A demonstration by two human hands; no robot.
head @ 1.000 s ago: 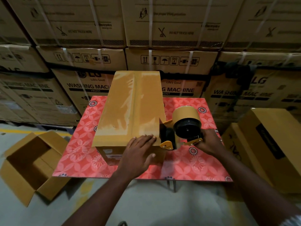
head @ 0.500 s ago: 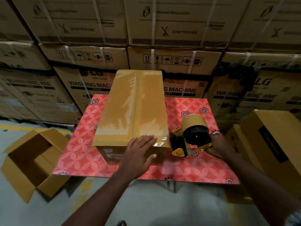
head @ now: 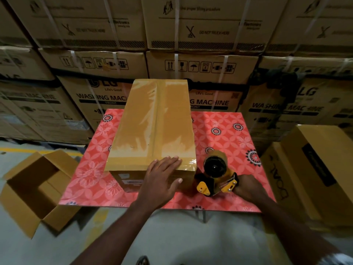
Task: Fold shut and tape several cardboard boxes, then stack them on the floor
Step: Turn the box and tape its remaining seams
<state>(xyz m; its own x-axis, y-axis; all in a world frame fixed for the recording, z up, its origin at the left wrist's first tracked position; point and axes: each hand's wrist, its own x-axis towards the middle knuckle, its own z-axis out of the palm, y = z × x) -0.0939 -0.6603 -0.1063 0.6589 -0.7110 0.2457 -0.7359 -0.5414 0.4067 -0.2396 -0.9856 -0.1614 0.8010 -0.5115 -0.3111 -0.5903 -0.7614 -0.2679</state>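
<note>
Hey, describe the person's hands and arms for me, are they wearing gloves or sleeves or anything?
No gloves: the left hand and right hand are bare, with no ring, watch or bracelet in view. Both forearms are bare too. Only a pale sleeve edge shows on the right arm, at the picture's bottom corner.

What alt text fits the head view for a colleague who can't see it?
A left hand presses flat on the near edge of a taped brown cardboard box on a red flowered table, while the right hand grips a yellow tape dispenser beside it. An open cardboard box sits on the floor at left.
</note>
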